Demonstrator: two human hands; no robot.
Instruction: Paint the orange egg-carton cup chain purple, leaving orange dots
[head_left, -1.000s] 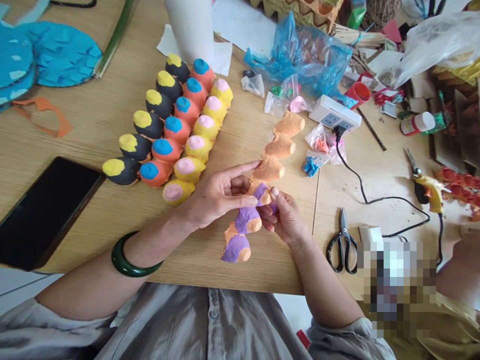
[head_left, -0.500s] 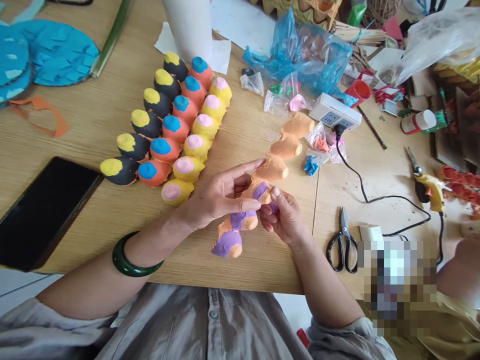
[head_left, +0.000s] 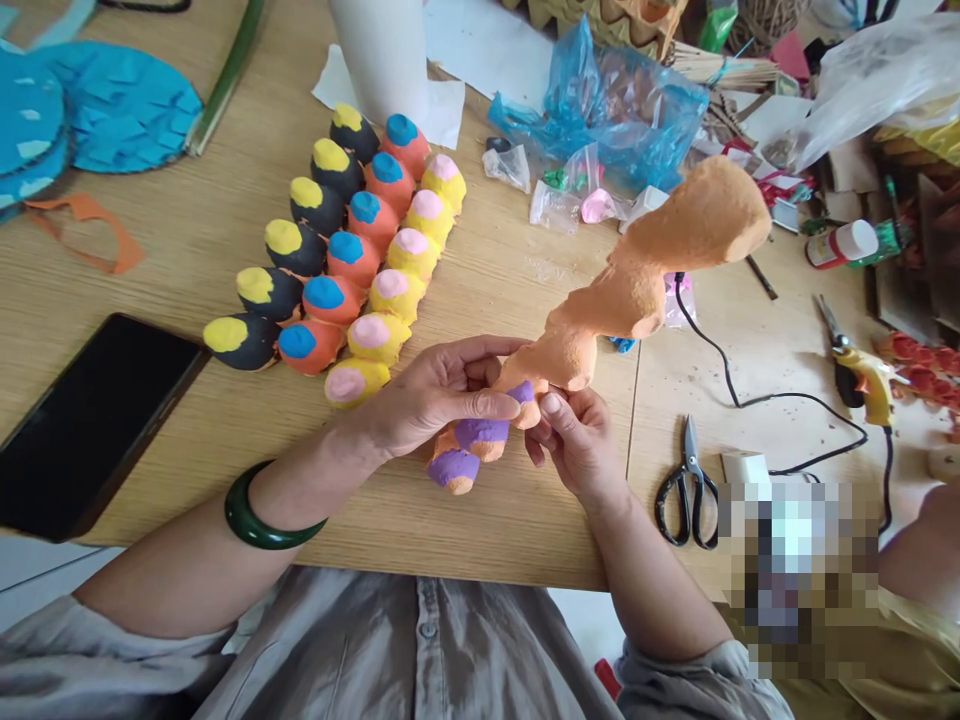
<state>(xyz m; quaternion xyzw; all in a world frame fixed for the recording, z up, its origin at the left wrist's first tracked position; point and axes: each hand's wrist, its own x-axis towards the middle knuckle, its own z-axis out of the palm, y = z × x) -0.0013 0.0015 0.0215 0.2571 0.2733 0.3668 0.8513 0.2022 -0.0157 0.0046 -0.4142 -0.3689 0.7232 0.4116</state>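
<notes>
My left hand (head_left: pixel 427 400) is closed around the middle of a bumpy egg-carton strip (head_left: pixel 600 300) coated in orange modelling clay. Its thumb lies along a cup with purple clay (head_left: pixel 480 431) on it. The near cups carry purple patches; the far ones are plain orange, and that end is tipped up towards me. My right hand (head_left: pixel 589 450) pinches the strip's right side, thumb against a cup, with some fingers hidden beneath. To the left stand rows of clay-covered egg-carton cups (head_left: pixel 349 255), black with yellow tops, orange with blue, yellow with pink.
A phone (head_left: pixel 97 420) lies at the left. Scissors (head_left: pixel 687 485), a power cord (head_left: pixel 750 400) and a yellow glue gun (head_left: pixel 866 380) are at the right. A blue plastic bag (head_left: pixel 600 110) and small clay bags (head_left: pixel 555 205) lie behind. Another person's arm (head_left: pixel 926 550) shows at right.
The far orange end of the strip has swung up towards the camera and now covers part of the power strip. Purple clay seen at my right fingertips no longer shows.
</notes>
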